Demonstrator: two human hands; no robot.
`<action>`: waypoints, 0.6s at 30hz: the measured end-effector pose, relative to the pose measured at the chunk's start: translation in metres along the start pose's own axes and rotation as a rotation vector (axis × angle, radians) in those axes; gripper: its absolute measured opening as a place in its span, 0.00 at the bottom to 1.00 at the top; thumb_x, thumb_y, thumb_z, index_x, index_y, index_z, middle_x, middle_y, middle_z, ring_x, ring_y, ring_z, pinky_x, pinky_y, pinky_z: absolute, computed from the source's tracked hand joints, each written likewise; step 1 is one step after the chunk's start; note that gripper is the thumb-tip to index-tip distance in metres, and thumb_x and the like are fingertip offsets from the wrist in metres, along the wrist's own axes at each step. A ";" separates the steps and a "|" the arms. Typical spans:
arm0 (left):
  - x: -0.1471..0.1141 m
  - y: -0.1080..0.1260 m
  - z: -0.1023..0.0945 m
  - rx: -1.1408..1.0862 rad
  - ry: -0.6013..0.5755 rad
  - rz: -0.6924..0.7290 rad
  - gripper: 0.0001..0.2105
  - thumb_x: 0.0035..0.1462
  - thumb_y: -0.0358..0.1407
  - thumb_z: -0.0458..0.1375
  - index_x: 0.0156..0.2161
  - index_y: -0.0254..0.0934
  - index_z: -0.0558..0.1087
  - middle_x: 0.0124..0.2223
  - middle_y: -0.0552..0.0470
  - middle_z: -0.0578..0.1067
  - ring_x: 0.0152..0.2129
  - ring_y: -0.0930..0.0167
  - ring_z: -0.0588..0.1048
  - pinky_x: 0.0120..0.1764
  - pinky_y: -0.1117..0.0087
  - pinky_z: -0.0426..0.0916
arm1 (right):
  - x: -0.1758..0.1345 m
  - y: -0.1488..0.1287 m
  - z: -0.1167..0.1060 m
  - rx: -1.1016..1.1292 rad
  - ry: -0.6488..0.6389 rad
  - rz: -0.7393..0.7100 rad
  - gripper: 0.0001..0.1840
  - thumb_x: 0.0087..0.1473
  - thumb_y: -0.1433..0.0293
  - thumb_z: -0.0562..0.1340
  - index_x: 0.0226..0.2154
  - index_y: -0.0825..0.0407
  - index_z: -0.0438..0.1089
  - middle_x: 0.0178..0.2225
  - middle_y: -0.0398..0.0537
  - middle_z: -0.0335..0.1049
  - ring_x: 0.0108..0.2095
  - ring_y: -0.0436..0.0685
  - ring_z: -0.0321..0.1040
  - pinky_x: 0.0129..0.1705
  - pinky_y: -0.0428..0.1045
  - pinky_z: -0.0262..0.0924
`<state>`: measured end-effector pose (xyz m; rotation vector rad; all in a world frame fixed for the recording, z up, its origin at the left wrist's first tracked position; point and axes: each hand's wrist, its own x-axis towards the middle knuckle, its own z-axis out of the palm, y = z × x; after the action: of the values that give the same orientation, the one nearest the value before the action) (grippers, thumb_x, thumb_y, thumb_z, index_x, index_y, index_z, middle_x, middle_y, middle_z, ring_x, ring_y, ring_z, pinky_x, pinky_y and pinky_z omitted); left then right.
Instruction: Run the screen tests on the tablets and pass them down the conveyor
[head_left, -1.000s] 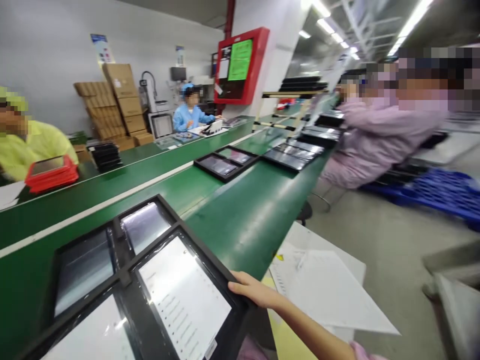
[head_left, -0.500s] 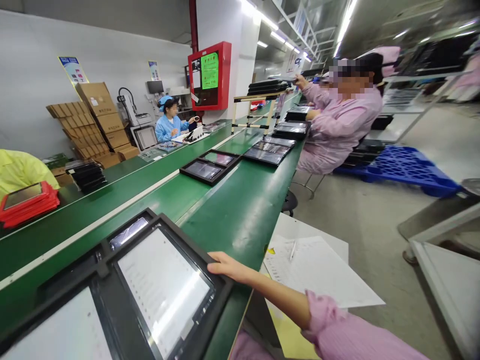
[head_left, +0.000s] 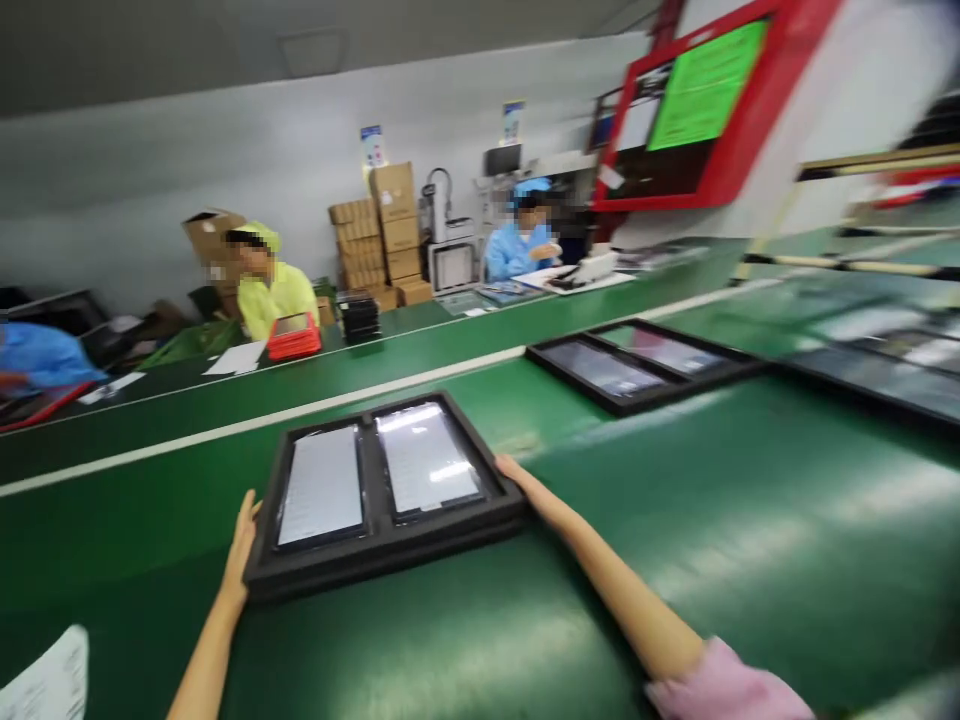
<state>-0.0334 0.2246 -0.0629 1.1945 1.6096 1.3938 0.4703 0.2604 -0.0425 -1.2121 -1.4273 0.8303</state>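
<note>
A black foam tray is between my two hands, over the green bench. Two flat display panels lie side by side in its recesses, a left panel and a right panel, both pale and glossy under clear film. My left hand grips the tray's left side, its fingertips partly hidden behind the edge. On the opposite side my right hand holds the right edge, with most of its fingers out of sight. The tray's front side looks thick, perhaps two layers; I cannot tell whether its underside touches the bench.
Another black tray with panels lies farther right on the green bench. More panels sit beyond it. Across the bench are red pads, a black stack and co-workers in yellow and blue. A paper shows lower left.
My view has swung left and my left hand has come into sight on the tray. The tray now sits farther from me, with no second tray showing behind it.
</note>
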 end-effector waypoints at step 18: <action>0.008 -0.034 -0.001 0.053 0.056 0.111 0.27 0.58 0.56 0.54 0.50 0.35 0.75 0.56 0.40 0.76 0.57 0.57 0.71 0.62 0.58 0.60 | 0.024 0.083 -0.002 0.001 0.291 0.149 0.31 0.39 0.40 0.62 0.35 0.47 0.67 0.32 0.47 0.75 0.38 0.64 0.72 0.45 0.59 0.68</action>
<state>-0.0441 0.2320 -0.0956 1.3038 1.6499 1.4738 0.4930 0.3037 -0.1137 -1.3901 -1.1114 0.7200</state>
